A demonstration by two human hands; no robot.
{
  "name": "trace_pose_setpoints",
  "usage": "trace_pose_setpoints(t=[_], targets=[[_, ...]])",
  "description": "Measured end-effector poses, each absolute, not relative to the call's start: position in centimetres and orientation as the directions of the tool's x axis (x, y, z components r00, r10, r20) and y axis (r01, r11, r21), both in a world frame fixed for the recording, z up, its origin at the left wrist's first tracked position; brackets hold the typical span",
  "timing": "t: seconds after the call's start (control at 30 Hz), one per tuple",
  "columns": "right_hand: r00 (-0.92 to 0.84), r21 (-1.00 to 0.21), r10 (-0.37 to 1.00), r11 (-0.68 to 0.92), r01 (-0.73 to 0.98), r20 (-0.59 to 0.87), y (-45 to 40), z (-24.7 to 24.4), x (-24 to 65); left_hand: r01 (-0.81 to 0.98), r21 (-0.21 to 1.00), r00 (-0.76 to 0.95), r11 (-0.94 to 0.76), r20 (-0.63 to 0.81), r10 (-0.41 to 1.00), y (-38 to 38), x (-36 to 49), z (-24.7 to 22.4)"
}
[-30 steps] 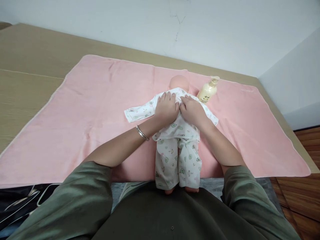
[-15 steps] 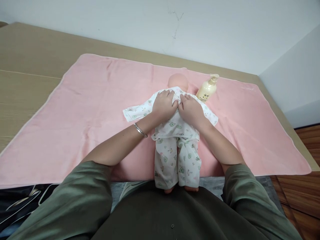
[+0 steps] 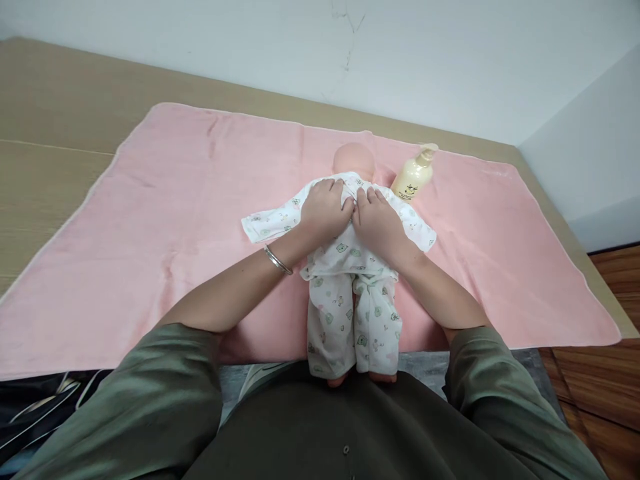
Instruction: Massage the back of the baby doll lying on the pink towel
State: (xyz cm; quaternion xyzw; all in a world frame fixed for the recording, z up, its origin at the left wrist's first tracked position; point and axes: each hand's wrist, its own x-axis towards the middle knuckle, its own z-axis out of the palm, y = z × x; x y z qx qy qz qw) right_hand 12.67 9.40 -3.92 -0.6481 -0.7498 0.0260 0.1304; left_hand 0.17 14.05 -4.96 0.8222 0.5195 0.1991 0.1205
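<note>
A baby doll [image 3: 345,260] in white printed pyjamas lies lengthwise before me, its smooth round head [image 3: 353,162] at the far end and no face showing. My left hand [image 3: 326,212] rests flat on the upper part of the pyjama top, a silver bangle on its wrist. Beside it, my right hand [image 3: 379,220] lies flat on the same top, fingers a little apart. The two thumbs meet or nearly meet at the middle. Both palms are hidden. Just beyond my right hand, a cream pump bottle [image 3: 413,177] lies tilted near the doll's sleeve.
Under the doll a pink blanket [image 3: 210,200] covers much of the wooden table [image 3: 65,100]. A white wall [image 3: 250,47] rises behind. The doll's feet [image 3: 383,377] reach past the near edge against my clothing. Dark items with light straps [image 3: 40,407] are at lower left.
The view has shifted slightly. Both hands stay on the doll's upper body, and the right fingers look a little more spread.
</note>
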Motion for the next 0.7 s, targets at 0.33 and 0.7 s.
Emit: trace_pose_setpoints(t=[0.33, 0.7], targets=[[-0.11, -0.328, 0.989, 0.138, 0.935, 0.103, 11.6, -3.6, 14.6, 0.842, 0.28, 0.399, -0.461, 0.252, 0.881, 12.6, 0.5, -4.8], [-0.09, -0.307, 0.986, 0.129, 0.943, 0.14, 11.0, -3.2, 14.0, 0.774, 0.414, 0.39, -0.479, 0.285, 0.876, 14.5, 0.5, -6.6]])
